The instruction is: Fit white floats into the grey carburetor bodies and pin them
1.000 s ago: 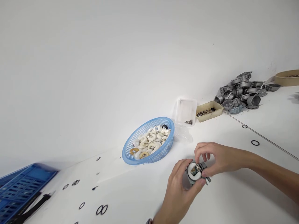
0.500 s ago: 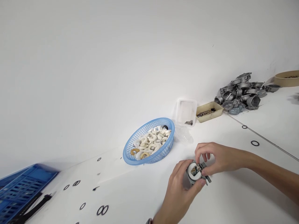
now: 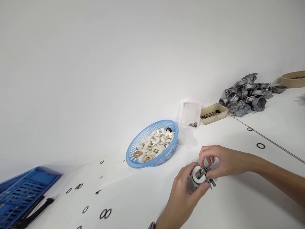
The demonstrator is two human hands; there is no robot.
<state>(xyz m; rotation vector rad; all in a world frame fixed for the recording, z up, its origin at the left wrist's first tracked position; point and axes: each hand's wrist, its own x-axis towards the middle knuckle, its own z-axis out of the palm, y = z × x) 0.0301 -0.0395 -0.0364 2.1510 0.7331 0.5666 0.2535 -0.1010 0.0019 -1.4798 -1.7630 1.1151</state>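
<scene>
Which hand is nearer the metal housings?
Right. The right hand lies front-left of the metal housings; the left hand, gripping the same metal part, lies further left, nearer the camera.

Blue slatted plastic crate (image 3: 21,195): blurred, cut off at lower left edge.
Tan round tray (image 3: 293,80): cut by right edge.
Small grey metal part (image 3: 199,178): partly hidden by fingers (image 3: 204,156).

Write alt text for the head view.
Two bare hands hold a small metal part over a white table: the left hand cups it, the right hand pinches its top. Behind sit a blue basket of pale rings, a pile of grey castings, and scattered black O-rings.
</scene>
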